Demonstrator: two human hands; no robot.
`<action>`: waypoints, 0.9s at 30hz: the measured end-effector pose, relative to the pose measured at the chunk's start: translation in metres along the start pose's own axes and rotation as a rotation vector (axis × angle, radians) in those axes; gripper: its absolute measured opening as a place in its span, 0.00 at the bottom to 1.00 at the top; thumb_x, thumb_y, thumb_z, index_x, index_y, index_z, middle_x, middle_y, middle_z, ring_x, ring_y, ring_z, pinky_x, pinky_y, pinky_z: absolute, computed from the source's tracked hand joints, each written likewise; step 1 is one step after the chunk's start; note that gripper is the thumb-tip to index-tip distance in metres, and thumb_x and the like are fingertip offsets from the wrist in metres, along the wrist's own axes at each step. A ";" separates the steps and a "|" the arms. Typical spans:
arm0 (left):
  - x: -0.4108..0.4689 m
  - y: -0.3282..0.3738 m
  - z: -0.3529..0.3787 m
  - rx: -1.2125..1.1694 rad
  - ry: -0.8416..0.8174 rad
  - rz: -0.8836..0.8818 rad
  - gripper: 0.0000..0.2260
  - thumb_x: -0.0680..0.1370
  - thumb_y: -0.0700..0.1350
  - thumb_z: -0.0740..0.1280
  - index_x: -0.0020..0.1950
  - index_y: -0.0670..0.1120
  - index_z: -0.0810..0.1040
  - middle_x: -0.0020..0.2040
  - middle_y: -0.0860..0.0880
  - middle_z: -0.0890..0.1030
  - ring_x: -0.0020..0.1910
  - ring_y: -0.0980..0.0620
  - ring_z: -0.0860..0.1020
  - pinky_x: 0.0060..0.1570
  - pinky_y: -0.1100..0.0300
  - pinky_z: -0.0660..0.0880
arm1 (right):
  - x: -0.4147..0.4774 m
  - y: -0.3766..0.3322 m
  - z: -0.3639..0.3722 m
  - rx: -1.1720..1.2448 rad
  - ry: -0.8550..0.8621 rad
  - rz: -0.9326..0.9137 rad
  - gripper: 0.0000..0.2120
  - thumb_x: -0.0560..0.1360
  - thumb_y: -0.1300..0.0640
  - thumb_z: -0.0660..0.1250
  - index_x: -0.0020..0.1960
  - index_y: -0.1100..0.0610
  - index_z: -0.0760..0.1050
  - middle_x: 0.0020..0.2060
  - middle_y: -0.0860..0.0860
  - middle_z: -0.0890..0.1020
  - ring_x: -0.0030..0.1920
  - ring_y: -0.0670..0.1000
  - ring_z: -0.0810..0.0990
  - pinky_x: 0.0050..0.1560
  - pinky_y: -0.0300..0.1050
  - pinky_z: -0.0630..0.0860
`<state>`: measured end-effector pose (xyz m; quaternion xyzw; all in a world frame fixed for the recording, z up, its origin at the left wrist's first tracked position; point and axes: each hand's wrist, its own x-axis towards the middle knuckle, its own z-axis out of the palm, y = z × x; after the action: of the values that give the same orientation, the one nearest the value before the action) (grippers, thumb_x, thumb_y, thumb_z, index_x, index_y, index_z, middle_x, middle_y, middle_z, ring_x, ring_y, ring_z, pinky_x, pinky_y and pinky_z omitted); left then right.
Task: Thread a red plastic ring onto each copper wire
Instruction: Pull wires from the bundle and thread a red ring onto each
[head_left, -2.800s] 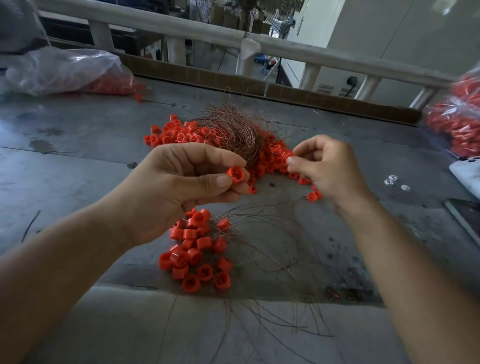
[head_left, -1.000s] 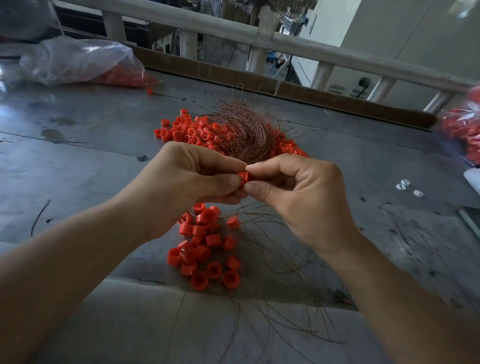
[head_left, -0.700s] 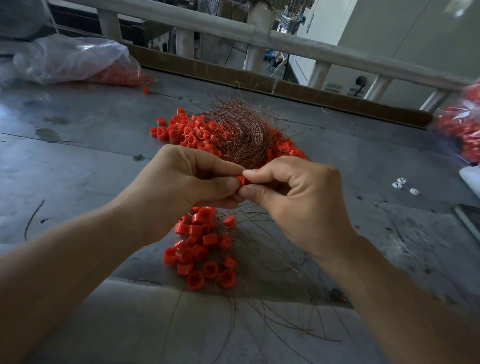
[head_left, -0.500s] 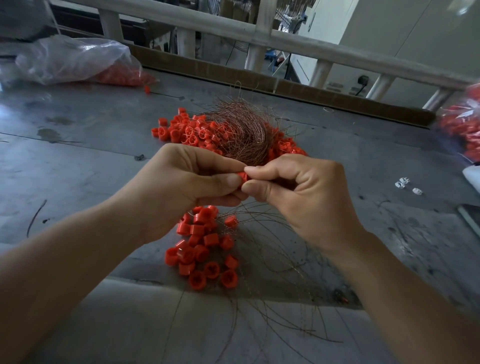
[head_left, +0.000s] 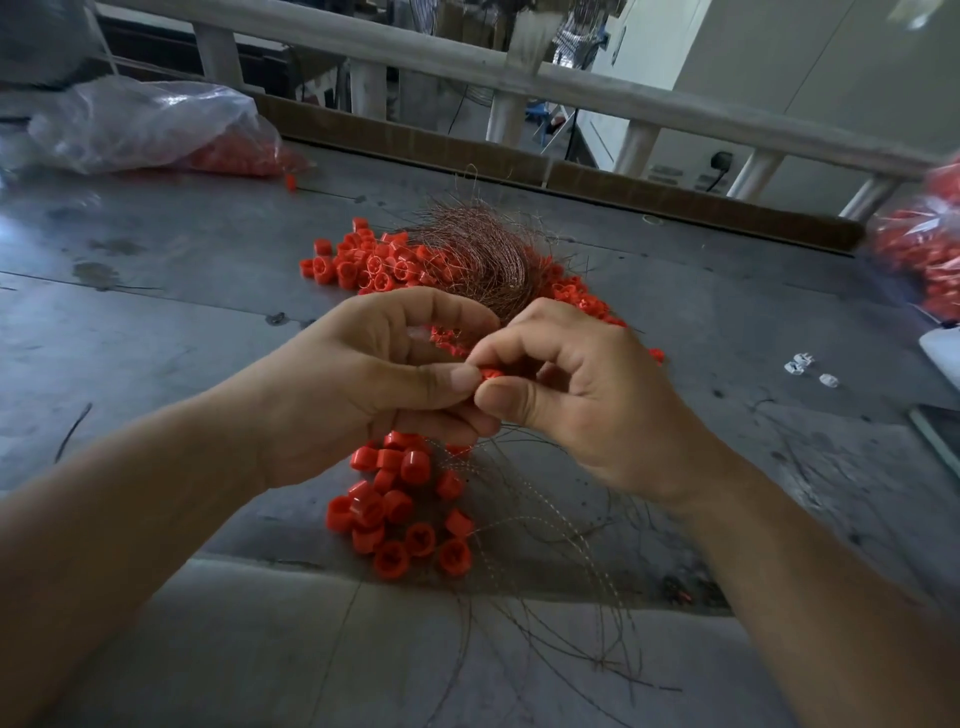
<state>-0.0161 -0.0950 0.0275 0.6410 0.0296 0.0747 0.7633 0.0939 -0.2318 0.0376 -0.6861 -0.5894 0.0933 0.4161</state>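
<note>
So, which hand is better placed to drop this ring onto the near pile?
Probably left. The left hand and right hand both pinch the ring, but the near pile lies right below the left one, not the right.

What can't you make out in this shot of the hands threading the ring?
Head view only:
ring: mostly covered by the left hand thumb and right hand fingers pinching it; whether it is threaded cannot be seen.
bag at right edge: cut off, blurred.
white bits: too small to identify.
</note>
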 end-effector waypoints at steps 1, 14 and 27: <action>0.000 0.000 0.001 -0.004 -0.004 0.013 0.19 0.65 0.42 0.74 0.54 0.44 0.76 0.36 0.42 0.83 0.34 0.49 0.83 0.33 0.62 0.79 | 0.000 0.000 0.001 -0.031 0.009 0.000 0.05 0.69 0.52 0.67 0.45 0.51 0.76 0.38 0.43 0.73 0.39 0.38 0.73 0.40 0.28 0.68; -0.002 -0.004 0.011 0.187 0.039 0.165 0.28 0.64 0.45 0.74 0.61 0.53 0.69 0.37 0.42 0.83 0.36 0.46 0.83 0.36 0.60 0.79 | -0.003 -0.004 0.011 -0.217 0.021 -0.015 0.01 0.73 0.64 0.65 0.44 0.61 0.74 0.39 0.48 0.71 0.39 0.43 0.71 0.40 0.32 0.69; -0.003 0.003 0.009 0.023 0.034 0.115 0.26 0.61 0.49 0.78 0.57 0.47 0.76 0.36 0.40 0.83 0.35 0.44 0.83 0.32 0.60 0.79 | -0.005 -0.009 0.009 0.007 0.092 0.015 0.02 0.69 0.53 0.66 0.40 0.50 0.73 0.36 0.42 0.72 0.37 0.39 0.72 0.38 0.30 0.69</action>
<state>-0.0184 -0.1041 0.0317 0.6491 0.0066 0.1290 0.7497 0.0803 -0.2318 0.0359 -0.6928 -0.5639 0.0668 0.4445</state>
